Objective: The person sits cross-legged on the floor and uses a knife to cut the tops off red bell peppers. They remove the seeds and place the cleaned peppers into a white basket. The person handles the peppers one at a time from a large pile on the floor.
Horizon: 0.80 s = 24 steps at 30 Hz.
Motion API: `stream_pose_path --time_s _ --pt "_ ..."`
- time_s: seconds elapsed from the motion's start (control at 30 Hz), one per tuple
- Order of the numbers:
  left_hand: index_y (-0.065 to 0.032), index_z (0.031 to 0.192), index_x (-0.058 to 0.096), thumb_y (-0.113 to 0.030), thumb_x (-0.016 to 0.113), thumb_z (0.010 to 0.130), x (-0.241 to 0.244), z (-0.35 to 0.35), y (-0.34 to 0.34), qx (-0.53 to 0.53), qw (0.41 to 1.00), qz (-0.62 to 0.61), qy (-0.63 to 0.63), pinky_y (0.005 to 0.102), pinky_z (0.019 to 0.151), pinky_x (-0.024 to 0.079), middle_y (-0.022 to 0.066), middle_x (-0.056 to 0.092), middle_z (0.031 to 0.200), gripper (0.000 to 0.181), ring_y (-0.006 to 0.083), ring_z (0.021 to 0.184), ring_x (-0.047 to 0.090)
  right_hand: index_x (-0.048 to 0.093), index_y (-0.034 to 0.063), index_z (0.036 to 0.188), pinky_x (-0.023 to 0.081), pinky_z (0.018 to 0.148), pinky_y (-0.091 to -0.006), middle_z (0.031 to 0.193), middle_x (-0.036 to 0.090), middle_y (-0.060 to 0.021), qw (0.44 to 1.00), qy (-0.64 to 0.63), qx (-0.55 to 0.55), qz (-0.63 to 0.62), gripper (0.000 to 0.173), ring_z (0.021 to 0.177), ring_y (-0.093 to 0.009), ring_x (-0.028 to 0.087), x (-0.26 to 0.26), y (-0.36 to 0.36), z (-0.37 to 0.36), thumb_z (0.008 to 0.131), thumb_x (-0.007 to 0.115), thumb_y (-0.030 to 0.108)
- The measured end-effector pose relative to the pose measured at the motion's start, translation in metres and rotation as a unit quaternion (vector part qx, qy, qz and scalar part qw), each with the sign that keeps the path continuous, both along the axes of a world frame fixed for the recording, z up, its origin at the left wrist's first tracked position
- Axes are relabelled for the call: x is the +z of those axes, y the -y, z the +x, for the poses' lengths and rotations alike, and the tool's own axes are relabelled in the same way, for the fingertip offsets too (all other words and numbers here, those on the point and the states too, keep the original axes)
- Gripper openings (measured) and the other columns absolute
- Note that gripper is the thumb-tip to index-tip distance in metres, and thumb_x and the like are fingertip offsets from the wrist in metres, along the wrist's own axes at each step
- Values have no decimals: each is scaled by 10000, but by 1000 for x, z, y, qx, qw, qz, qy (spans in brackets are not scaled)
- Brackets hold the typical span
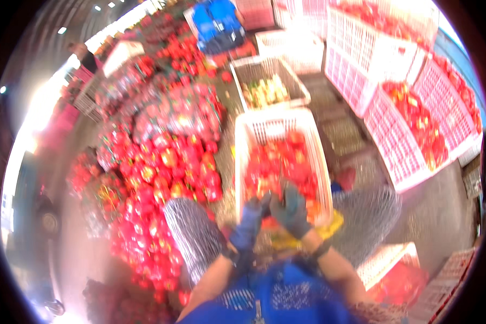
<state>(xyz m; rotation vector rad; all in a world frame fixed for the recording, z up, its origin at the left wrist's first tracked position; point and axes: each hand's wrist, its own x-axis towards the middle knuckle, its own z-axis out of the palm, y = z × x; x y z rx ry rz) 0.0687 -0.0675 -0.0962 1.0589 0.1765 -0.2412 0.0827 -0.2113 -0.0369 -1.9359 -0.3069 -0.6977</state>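
My left hand (249, 220), in a dark glove, is over the near end of a white plastic crate (324, 170). My right hand (292, 212), in a grey-green glove, is close beside it, with the fingertips nearly meeting. Both hands are blurred, and whatever may be between the fingers cannot be made out. A thin dark sliver rises above the right fingers, too unclear to name. Red bell peppers (273, 162), some apparently cut, fill much of the crate between my knees. Beyond it, a second crate (297, 85) holds pale yellowish pepper cores (267, 91).
Whole red peppers (158, 182) are heaped at my left, before filled mesh sacks (182, 113). Pink and white crates (396, 141) of peppers stand at right. A person in blue (216, 24) is at the far end. A red bag (400, 283) lies by my right side.
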Motion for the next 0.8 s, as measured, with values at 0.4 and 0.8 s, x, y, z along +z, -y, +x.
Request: stream_pose_path --time_s 0.4,0.8 --pt "9 1164 577 -326 554 981 -42 1 -14 7 916 341 210 247 731 529 50 650 956 383 113 873 622 554 5 1060 507 535 -399 858 621 -176 963 95 -14 -253 240 655 -292 637 4 0 -5 840 603 89" --pt "6 1162 582 -97 749 827 46 -24 20 -24 927 312 207 258 716 517 27 651 948 388 86 825 597 604 10 966 481 468 -285 687 609 -61 878 -322 181 306 172 523 -122 579 -23 53 25 903 538 155"
